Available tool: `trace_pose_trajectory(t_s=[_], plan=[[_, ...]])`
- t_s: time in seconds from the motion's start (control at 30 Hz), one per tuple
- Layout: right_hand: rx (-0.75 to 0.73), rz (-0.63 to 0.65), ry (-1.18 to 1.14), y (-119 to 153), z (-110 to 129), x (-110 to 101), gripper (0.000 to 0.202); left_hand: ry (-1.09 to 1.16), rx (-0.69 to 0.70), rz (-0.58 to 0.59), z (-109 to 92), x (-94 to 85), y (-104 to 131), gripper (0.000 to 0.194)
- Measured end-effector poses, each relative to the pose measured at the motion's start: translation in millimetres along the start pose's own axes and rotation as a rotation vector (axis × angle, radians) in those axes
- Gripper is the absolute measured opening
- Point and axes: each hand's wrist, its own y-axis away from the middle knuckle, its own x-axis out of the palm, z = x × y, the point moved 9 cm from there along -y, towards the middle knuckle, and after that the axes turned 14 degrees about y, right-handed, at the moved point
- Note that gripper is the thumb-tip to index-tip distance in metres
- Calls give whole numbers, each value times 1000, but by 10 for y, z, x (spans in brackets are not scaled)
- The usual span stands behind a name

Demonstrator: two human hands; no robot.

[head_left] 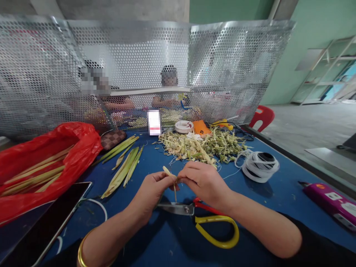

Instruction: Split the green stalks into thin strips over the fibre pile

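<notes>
Between the thumb and fingers of my left hand [155,187] is a narrow pale leaf strip [168,171], its upper end sticking out and a thin tail hanging below. My right hand [205,181] is closed in a pinch against the same strip, fingertips almost meeting those of the left. Exactly what the right fingertips grip is partly hidden. Under the hands lie scissors [178,208] with red and yellow handles, blades pointing left. Long green-yellow leaves [122,174] rest on the blue table [155,237] to the left.
Trimmed leaf scraps [180,146] are heaped behind my hands. White cord on a spool [258,168] stands right, near a purple power strip [330,204]. Left are a red bag [83,131] of leaves and a dark tablet [41,226]. Behind a perforated metal screen [133,55] people sit.
</notes>
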Motion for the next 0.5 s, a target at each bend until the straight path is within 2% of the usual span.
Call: trace_pose_trajectory(t_s=[0.13,0.33,0.5], plan=[[-64,41,67,-12,40,30,18,21,-77,46,75,17,1,23],[-76,-19,187,-17,94,3,21,-7,-56,74,41,5,-5,29],[-85,-32,262,5,107,69,22,-75,-16,55,-21,3,-14,29]])
